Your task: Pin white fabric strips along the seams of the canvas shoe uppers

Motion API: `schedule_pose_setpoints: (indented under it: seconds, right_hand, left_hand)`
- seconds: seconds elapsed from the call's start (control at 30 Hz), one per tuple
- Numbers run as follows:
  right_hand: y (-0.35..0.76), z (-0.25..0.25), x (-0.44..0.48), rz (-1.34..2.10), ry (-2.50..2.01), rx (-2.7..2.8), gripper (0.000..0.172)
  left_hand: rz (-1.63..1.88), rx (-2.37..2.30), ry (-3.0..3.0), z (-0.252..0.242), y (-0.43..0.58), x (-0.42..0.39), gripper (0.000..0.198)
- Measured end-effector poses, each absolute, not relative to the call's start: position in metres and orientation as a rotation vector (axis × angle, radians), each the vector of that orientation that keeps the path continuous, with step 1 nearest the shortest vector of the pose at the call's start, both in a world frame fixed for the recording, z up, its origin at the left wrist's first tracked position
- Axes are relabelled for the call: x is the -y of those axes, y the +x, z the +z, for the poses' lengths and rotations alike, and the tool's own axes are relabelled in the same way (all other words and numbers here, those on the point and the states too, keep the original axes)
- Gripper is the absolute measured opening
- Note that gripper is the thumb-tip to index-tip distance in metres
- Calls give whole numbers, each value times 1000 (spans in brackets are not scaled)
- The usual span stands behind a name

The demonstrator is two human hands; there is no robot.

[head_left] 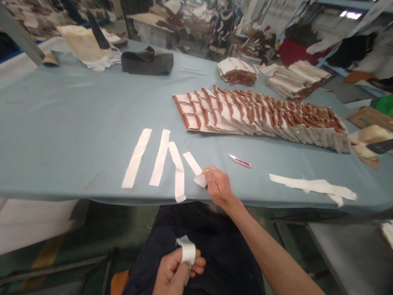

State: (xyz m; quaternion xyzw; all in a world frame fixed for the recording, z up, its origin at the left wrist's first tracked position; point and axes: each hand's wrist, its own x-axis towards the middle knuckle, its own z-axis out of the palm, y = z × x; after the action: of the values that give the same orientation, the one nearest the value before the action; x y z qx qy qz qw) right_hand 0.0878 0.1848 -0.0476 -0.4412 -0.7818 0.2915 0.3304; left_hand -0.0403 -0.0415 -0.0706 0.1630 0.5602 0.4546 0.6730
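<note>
Low over my lap, my left hand [179, 266] is closed round a folded strip of white fabric [188, 250]. At the table's front edge my right hand [218, 186] pinches the lower end of a short white strip [193, 163], whose upper part lies on the cloth. To its left lie other white strips: one far left [136, 157], one in the middle [160, 157] and a bent one [176, 170] reaching the edge. Pink-handled thread snips [240, 161] lie to the right of my right hand, apart from it.
A long overlapping row of white pieces with brown edging [260, 110] spans the table's right half. More stacks [237, 70] stand behind it. Loose white strips [313, 186] lie at front right. A dark folded fabric [147, 62] sits at the back. A person [222, 24] is beyond the table.
</note>
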Motion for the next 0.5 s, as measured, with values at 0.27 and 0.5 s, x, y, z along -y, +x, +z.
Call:
schedule_pose_setpoints:
  seconds: [0.27, 0.5]
  right_hand:
    - [111, -33, -177, 987, -989, 2151, 82]
    - [114, -30, -161, 820, -1055, 2287, 47]
  left_hand:
    - [1002, -1256, 267, -36, -49, 22, 31]
    - [1015, -1272, 301, -25, -38, 23, 31]
